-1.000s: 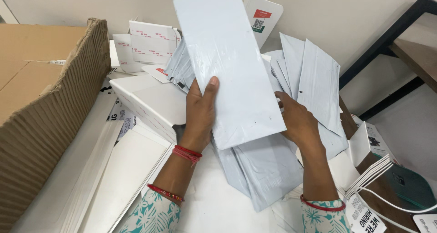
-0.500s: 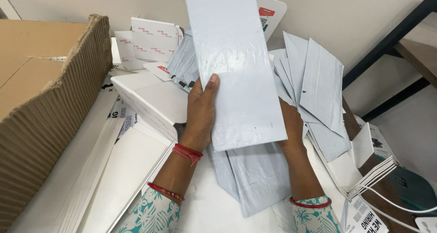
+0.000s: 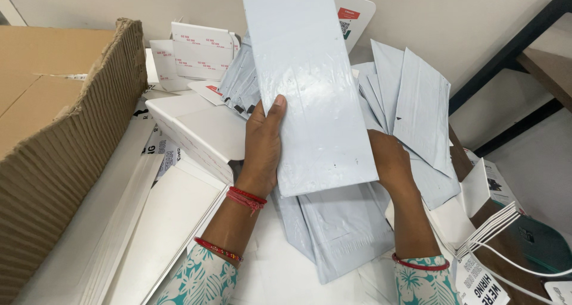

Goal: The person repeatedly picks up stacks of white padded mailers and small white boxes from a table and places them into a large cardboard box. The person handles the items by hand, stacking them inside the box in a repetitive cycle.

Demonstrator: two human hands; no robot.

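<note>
I see the left hand (image 3: 262, 147) gripping the grey mailer bag (image 3: 307, 84); the right hand (image 3: 390, 162) seems to clasp its hidden edge.

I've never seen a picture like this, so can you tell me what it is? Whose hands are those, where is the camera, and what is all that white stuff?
The camera sits on a person's head and looks down, so you see that person's own two hands. The left hand and right hand hold up a long pale grey plastic mailing bag. Below it lie more grey mailing bags, some fanned out at the right. Flat white folded cartons lie on the left, beside a big brown cardboard box. White paper bags with cord handles stand at the right.
</note>
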